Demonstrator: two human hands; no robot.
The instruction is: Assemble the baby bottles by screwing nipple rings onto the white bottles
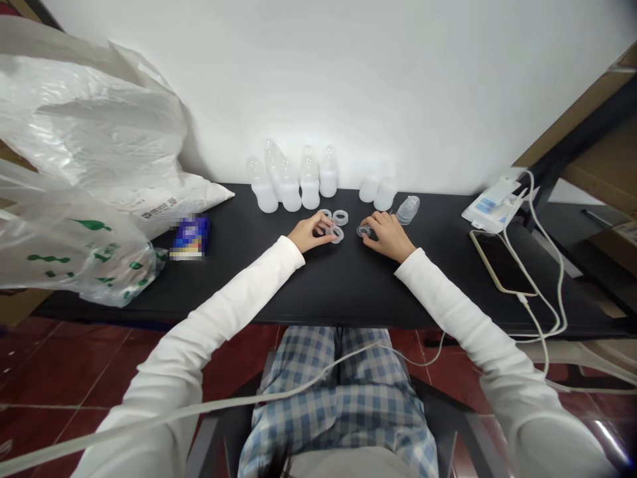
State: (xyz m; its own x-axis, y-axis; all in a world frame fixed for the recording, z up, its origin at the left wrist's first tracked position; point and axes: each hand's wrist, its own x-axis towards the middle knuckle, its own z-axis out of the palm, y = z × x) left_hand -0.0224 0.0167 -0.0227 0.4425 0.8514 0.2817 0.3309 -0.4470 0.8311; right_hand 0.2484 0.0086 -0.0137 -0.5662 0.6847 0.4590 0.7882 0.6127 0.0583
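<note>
My left hand (312,232) pinches the edge of a translucent bottle collar ring (337,235) on the black table. Two similar rings lie just beyond it, one of them a loose ring (340,217) in plain sight. My right hand (389,235) has its fingers closed on a small clear ring-shaped bottle part (363,231); the fingers partly cover it. Past that hand lies a clear domed piece (408,210). Two white bottles without domes, including a bottle (385,194), stand behind. Left of them are several baby bottles with clear domed caps, such as a capped bottle (309,182).
White plastic bags (94,133) bulge over the table's left end, with a blue packet (192,237) beside them. At the right lie a phone (502,261), white cables and a white-and-blue package (490,202). A white wall backs the black table (239,265).
</note>
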